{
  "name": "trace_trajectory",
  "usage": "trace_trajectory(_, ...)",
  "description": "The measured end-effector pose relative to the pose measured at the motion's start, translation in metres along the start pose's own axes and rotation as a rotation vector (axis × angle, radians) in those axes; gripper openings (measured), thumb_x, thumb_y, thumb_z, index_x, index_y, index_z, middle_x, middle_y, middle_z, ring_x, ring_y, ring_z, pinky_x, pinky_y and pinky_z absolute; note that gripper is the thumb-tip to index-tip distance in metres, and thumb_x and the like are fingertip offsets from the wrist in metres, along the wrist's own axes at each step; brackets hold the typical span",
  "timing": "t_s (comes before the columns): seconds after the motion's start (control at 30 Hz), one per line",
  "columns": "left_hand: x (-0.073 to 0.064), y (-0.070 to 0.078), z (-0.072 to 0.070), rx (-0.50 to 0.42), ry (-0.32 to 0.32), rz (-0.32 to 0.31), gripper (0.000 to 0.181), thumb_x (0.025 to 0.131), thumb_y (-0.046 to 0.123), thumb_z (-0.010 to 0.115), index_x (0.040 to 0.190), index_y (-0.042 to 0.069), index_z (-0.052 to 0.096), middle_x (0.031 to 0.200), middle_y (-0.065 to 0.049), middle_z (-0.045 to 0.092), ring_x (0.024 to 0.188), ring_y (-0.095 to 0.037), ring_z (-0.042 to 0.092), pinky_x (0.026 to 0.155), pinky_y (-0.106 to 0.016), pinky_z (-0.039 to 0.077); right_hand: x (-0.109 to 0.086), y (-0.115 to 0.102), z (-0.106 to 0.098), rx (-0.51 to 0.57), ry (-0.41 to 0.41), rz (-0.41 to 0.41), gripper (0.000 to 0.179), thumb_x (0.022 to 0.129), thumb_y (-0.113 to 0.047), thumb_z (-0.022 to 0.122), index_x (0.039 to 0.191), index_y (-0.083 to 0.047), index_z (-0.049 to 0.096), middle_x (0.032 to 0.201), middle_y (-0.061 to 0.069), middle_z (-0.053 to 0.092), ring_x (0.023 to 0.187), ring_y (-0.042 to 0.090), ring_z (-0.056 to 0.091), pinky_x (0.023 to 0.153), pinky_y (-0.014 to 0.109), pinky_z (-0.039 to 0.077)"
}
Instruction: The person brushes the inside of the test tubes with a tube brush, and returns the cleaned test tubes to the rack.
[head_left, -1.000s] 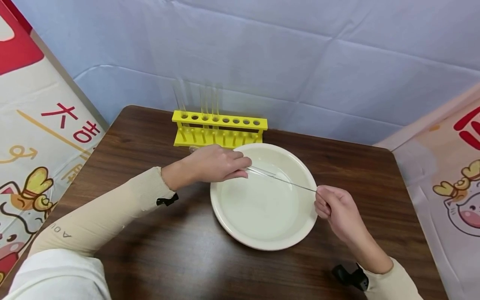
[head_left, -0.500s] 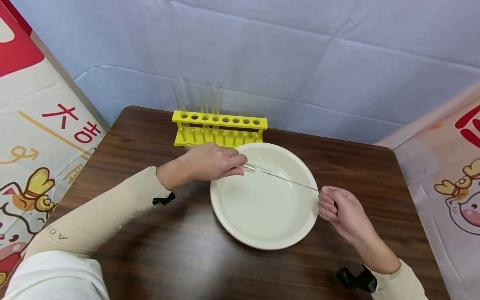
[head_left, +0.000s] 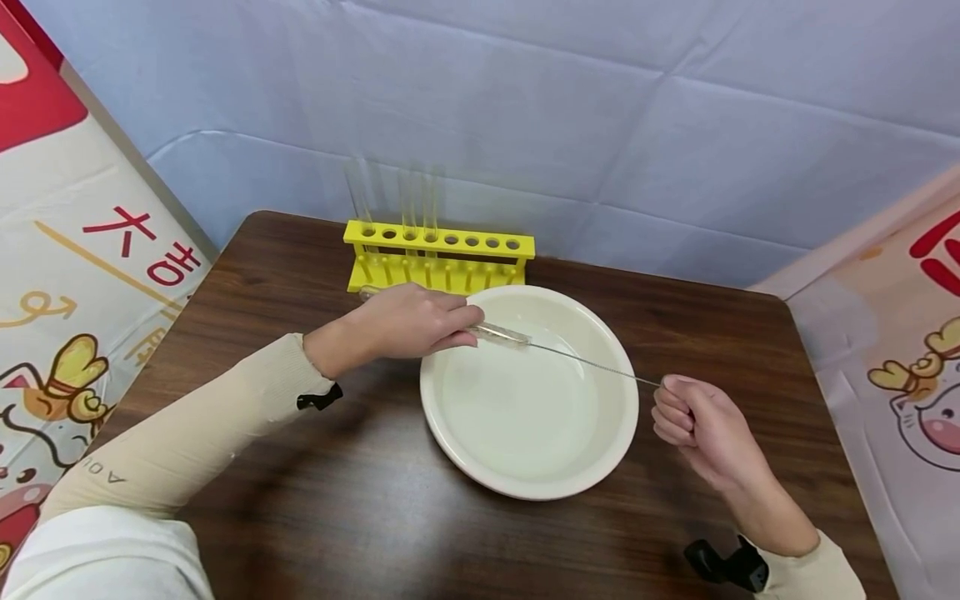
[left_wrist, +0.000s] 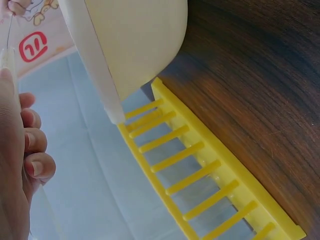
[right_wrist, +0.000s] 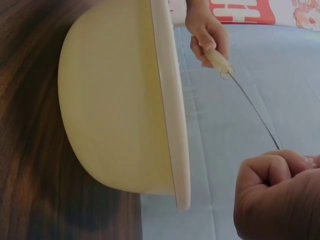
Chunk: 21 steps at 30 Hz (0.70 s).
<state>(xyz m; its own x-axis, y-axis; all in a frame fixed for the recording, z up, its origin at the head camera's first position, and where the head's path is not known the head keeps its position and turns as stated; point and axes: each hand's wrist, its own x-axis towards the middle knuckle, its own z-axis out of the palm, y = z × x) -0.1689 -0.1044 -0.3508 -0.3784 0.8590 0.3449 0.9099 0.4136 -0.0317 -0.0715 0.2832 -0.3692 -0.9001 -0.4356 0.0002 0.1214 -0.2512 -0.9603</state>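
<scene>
In the head view my left hand (head_left: 423, 322) grips a clear glass test tube (head_left: 501, 333) over the basin's upper left. The tube slants, its open mouth toward the right, its rounded end showing behind the wrist. My right hand (head_left: 701, 421) holds the twisted wire stem of a test tube brush (head_left: 592, 363), fingers curled around it beyond the basin's right rim. Pale bristles fill the tube near its mouth, as the right wrist view shows at the test tube (right_wrist: 218, 61). Below both hands stands a white basin (head_left: 441, 433), with what looks like water inside.
Behind the basin a yellow test tube rack (head_left: 442, 237) holds 3 clear test tubes (head_left: 430, 204) on its left side. Rack and basin stand close together on a dark wood table (head_left: 330, 500). Cloth backdrops (head_left: 570, 100) surround the table at the back and sides.
My right hand has moved right and slightly down, and my left hand a little left. More wire shows between them, and the bristles now sit at the tube's mouth.
</scene>
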Motion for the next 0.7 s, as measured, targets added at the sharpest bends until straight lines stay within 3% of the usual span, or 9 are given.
trace_trajectory(0.37, -0.005, -0.004, -0.003, 0.000, -0.012, -0.011, 0.025, 0.101, 0.034, 0.065, 0.101, 0.010, 0.059, 0.081, 0.002, 0.059, 0.061, -0.011, 0.054, 0.047, -0.027, 0.040, -0.005, -0.005, -0.011, 0.096, -0.096, -0.036, 0.042, 0.111, -0.003, 0.015, 0.071, -0.007, 0.025, 0.060, 0.005, 0.016, 0.046, 0.019, 0.010, 0.045, 0.030, 0.007)
trace_trajectory(0.5, -0.010, -0.008, -0.004, 0.013, -0.020, -0.033, 0.026, 0.101, 0.033, 0.066, 0.108, 0.008, 0.063, 0.090, 0.000, 0.067, 0.066, -0.013, 0.061, 0.049, -0.029, 0.046, -0.006, -0.007, -0.018, 0.093, -0.113, -0.034, 0.043, 0.111, -0.002, 0.014, 0.071, -0.007, 0.026, 0.059, 0.005, 0.016, 0.046, 0.019, 0.010, 0.045, 0.030, 0.007)
trace_trajectory(0.7, -0.015, -0.013, -0.001, 0.017, -0.014, -0.027, 0.030, 0.103, 0.035, 0.062, 0.111, 0.007, 0.064, 0.092, -0.002, 0.068, 0.065, -0.015, 0.061, 0.050, -0.030, 0.048, -0.008, -0.006, -0.023, 0.098, -0.131, -0.051, 0.042, 0.111, -0.002, 0.013, 0.071, -0.007, 0.026, 0.060, 0.005, 0.017, 0.045, 0.019, 0.011, 0.045, 0.030, 0.008)
